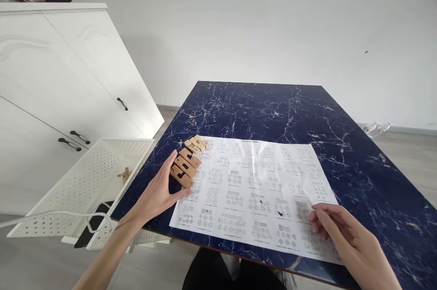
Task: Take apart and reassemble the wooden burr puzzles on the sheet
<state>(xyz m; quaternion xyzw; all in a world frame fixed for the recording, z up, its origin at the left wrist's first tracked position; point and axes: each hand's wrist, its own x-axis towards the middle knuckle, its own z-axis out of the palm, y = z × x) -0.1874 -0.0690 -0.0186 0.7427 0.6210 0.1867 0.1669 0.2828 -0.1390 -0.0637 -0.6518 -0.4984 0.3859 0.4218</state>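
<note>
My left hand [160, 192] is at the left of the table, thumb and fingers spread around the edge of several flat wooden puzzle pieces [186, 167]. These have cut-out slots and small numbers, and lie overlapping in a row. Its fingertips touch or nearly touch their left side, and the thumb rests by the near end. Beyond them sits a cluster of paler wooden pieces [197, 143]. A creased white instruction sheet [252, 162] with printed diagrams lies flat. Over its right edge, my right hand [344, 233] has its fingers curled together, with nothing visible in them.
The dark blue marbled table [259, 108] stands before a white wall. To the left, lower than the tabletop, a white perforated basket [64, 190] holds a wooden piece [125, 175] and a dark flat object [95, 224]. A white cable [54, 213] crosses it. Behind is a white cabinet [68, 76].
</note>
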